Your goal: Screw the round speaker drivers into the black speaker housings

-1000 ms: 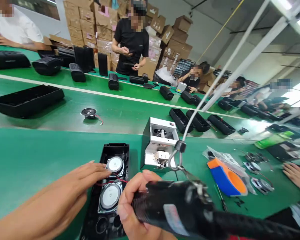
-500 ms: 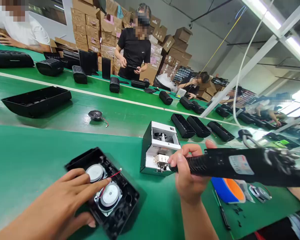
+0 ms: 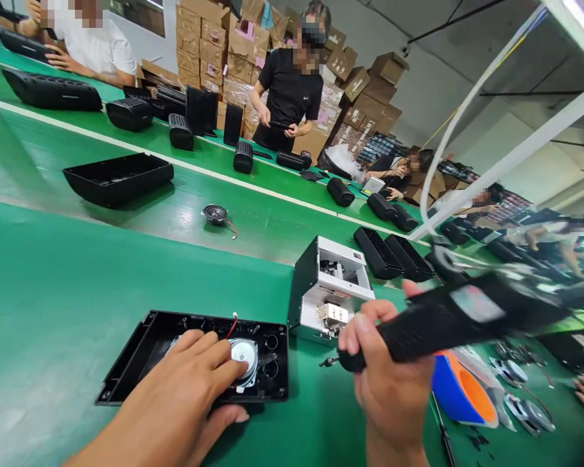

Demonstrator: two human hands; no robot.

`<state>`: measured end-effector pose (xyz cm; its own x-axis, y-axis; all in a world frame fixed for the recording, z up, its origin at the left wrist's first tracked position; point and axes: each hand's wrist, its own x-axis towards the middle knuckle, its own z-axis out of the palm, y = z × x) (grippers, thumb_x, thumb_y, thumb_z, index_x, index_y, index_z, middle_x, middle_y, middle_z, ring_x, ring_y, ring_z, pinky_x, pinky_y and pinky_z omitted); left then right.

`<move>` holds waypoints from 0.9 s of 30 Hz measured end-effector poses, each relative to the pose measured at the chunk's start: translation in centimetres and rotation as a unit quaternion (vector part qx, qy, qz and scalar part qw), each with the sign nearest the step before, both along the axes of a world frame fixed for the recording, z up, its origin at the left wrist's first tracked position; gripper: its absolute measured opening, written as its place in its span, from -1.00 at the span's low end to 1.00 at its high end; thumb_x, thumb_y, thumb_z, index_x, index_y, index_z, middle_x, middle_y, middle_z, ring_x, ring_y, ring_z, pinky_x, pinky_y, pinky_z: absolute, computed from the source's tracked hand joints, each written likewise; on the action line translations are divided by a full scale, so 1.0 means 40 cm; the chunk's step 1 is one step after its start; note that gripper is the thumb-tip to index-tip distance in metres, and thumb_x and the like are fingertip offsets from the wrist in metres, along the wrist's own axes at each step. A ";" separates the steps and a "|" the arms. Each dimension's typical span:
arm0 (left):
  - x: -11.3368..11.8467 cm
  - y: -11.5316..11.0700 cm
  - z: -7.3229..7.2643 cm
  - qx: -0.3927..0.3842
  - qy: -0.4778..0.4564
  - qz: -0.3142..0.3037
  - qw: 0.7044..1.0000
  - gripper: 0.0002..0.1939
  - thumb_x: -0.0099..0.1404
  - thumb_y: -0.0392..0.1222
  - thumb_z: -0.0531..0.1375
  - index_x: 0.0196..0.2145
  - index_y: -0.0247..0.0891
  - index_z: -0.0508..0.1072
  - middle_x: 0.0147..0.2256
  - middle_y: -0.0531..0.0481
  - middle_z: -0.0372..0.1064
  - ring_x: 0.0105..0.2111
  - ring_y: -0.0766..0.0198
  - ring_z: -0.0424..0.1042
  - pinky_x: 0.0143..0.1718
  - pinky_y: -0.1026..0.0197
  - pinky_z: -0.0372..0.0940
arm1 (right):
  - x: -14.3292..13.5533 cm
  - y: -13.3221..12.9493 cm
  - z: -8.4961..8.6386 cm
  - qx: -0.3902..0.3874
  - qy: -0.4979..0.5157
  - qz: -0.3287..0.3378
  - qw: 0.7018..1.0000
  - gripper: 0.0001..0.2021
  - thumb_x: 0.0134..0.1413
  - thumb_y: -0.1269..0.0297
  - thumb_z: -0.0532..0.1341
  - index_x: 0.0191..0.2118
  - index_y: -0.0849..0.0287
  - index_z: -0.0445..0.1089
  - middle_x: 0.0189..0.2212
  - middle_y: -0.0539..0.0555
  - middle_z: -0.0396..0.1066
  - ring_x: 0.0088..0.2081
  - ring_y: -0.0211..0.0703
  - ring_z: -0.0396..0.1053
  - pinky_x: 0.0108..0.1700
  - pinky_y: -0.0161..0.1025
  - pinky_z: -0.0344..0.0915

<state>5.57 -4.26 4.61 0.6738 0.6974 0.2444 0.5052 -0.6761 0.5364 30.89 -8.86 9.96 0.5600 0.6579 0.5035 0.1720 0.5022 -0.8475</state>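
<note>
A black speaker housing (image 3: 141,350) lies open side up on the green table. My left hand (image 3: 194,376) rests on it, fingers apart, with fingertips on a round silver speaker (image 3: 244,353) inside; the hand partly covers a second speaker. A short red wire (image 3: 233,325) with a white plug stands up beside the fingers. My right hand (image 3: 389,357) is wrapped round a black electric screwdriver (image 3: 448,318), its tip (image 3: 328,361) pointing left, clear of the housing. Just behind that tip stands a white and black screw feeder (image 3: 328,285).
On the green conveyor (image 3: 189,233) sit a loose speaker (image 3: 216,215), an open black shell (image 3: 119,178) and more housings. A blue and orange bowl (image 3: 462,389), a thin screwdriver (image 3: 446,444) and loose speakers (image 3: 528,412) lie at right. Across the line, a person (image 3: 292,91) holds a black part.
The housing has turned so its long side lies nearly level across the view, with my left hand still on it. My right hand has drawn the screwdriver tip away from the screw feeder.
</note>
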 end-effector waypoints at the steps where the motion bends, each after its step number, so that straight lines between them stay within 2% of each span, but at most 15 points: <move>1: -0.007 0.001 0.008 -0.005 0.002 -0.003 1.000 -0.84 0.34 -0.21 0.47 -0.15 0.01 0.66 -0.23 0.10 0.59 -0.22 0.05 0.50 -0.09 -0.03 0.29 | -0.012 -0.012 0.011 0.022 -0.004 -0.005 1.000 -0.37 0.39 0.38 0.49 0.40 -0.19 0.29 -0.35 -0.17 0.41 -0.50 -0.27 0.35 -0.40 -0.31 0.46; 3: -0.023 0.005 0.018 0.002 0.011 -0.002 1.000 -0.91 0.42 -0.11 0.46 -0.15 0.00 0.65 -0.15 0.07 0.60 -0.15 0.04 0.53 -0.02 -0.06 0.32 | -0.034 -0.035 0.032 0.056 -0.014 -0.005 0.998 -0.61 0.43 0.38 0.46 0.20 -0.13 0.42 -0.41 -0.18 0.34 -0.51 -0.28 0.30 -0.39 -0.29 0.45; 4: -0.033 0.008 0.022 0.013 0.019 -0.001 1.000 -0.88 0.42 -0.04 0.47 -0.13 0.01 0.65 -0.08 0.05 0.62 -0.07 0.00 0.55 0.04 -0.09 0.33 | -0.043 -0.045 0.040 0.057 -0.023 0.011 0.998 -0.78 0.47 0.34 0.45 0.05 -0.06 0.46 -0.44 -0.17 0.30 -0.53 -0.28 0.27 -0.40 -0.28 0.45; 5: -0.042 0.011 0.023 0.026 0.027 0.000 0.999 -0.82 0.41 0.03 0.49 -0.10 0.02 0.66 0.03 0.03 0.64 0.02 -0.04 0.57 0.10 -0.12 0.34 | -0.051 -0.052 0.044 0.050 -0.033 0.039 0.997 -0.85 0.50 0.29 0.43 -0.10 0.01 0.45 -0.48 -0.16 0.26 -0.55 -0.28 0.25 -0.42 -0.26 0.44; 6: -0.050 0.014 0.023 0.040 0.036 0.002 0.999 -0.75 0.41 0.09 0.50 -0.04 0.04 0.67 0.15 0.01 0.63 0.12 -0.09 0.56 0.17 -0.15 0.34 | -0.058 -0.057 0.043 0.036 -0.045 0.078 0.995 -0.76 0.53 0.23 0.41 -0.22 0.05 0.40 -0.51 -0.15 0.22 -0.57 -0.26 0.24 -0.45 -0.23 0.44; 8: -0.061 0.020 0.020 0.065 0.052 0.002 0.997 -0.63 0.41 0.16 0.49 0.09 0.07 0.68 0.38 -0.03 0.51 0.31 -0.19 0.49 0.33 -0.23 0.30 | -0.073 -0.058 0.025 0.027 -0.057 0.141 0.988 -0.67 0.56 0.17 0.37 -0.30 0.05 0.33 -0.54 -0.14 0.19 -0.61 -0.23 0.22 -0.52 -0.20 0.42; 10: -0.066 0.023 0.014 0.079 0.066 -0.008 0.995 -0.56 0.42 0.19 0.48 0.17 0.09 0.66 0.53 -0.07 0.35 0.45 -0.24 0.38 0.48 -0.33 0.18 | -0.093 -0.051 -0.008 0.049 -0.054 0.160 0.984 -0.79 0.56 0.24 0.34 -0.20 0.01 0.38 -0.50 -0.14 0.24 -0.62 -0.22 0.24 -0.55 -0.20 0.41; 11: -0.065 0.024 0.011 0.083 0.069 -0.013 0.994 -0.54 0.43 0.20 0.47 0.20 0.08 0.66 0.56 -0.09 0.29 0.51 -0.25 0.32 0.54 -0.37 0.09 | -0.105 -0.046 -0.028 0.065 -0.049 0.160 0.984 -0.89 0.57 0.29 0.33 -0.09 -0.04 0.40 -0.46 -0.14 0.28 -0.61 -0.22 0.26 -0.55 -0.21 0.41; 12: -0.064 0.025 0.009 0.083 0.072 -0.017 0.994 -0.52 0.44 0.19 0.47 0.23 0.08 0.64 0.58 -0.11 0.25 0.55 -0.24 0.26 0.59 -0.40 0.00 | -0.117 -0.040 -0.047 0.080 -0.044 0.162 0.982 -0.84 0.57 0.34 0.32 0.06 -0.11 0.40 -0.42 -0.15 0.32 -0.60 -0.23 0.29 -0.55 -0.23 0.41; 14: -0.059 0.026 0.006 0.073 0.076 -0.027 0.994 -0.50 0.46 0.15 0.46 0.28 0.09 0.61 0.59 -0.11 0.24 0.57 -0.21 0.24 0.64 -0.43 -0.11 | -0.138 -0.032 -0.080 0.099 -0.036 0.167 0.980 -0.56 0.58 0.39 0.31 0.33 -0.26 0.27 -0.36 -0.16 0.35 -0.58 -0.25 0.31 -0.54 -0.26 0.39; 16: -0.054 0.023 0.006 0.062 0.074 -0.025 0.995 -0.49 0.44 0.11 0.47 0.28 0.10 0.61 0.57 -0.08 0.28 0.55 -0.18 0.28 0.65 -0.43 -0.13 | -0.154 -0.029 -0.103 0.106 -0.026 0.168 0.980 -0.42 0.60 0.39 0.30 0.46 -0.29 0.12 -0.33 -0.17 0.34 -0.55 -0.27 0.31 -0.54 -0.27 0.35; 22: -0.044 0.009 0.005 0.052 0.068 0.011 0.996 -0.47 0.37 0.15 0.52 0.23 0.10 0.65 0.56 -0.04 0.31 0.55 -0.09 0.28 0.68 -0.32 -0.20 | -0.162 -0.036 -0.138 0.088 -0.007 0.158 0.983 -0.39 0.59 0.42 0.29 0.51 -0.23 0.10 -0.31 -0.15 0.34 -0.48 -0.25 0.34 -0.44 -0.22 0.40; 27: -0.045 0.008 0.006 0.051 0.066 0.007 0.996 -0.48 0.38 0.10 0.51 0.25 0.07 0.65 0.57 -0.09 0.27 0.56 -0.13 0.27 0.67 -0.40 -0.15 | -0.161 -0.038 -0.159 0.080 0.000 0.172 0.982 -0.35 0.57 0.44 0.30 0.52 -0.23 0.08 -0.29 -0.13 0.36 -0.45 -0.24 0.36 -0.41 -0.21 0.42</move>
<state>3.78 -3.93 4.84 0.6955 0.6828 0.2238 0.5765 -0.7162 0.3934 24.44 -10.39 3.62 0.3188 0.7204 0.6159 -0.0314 0.6575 -0.7528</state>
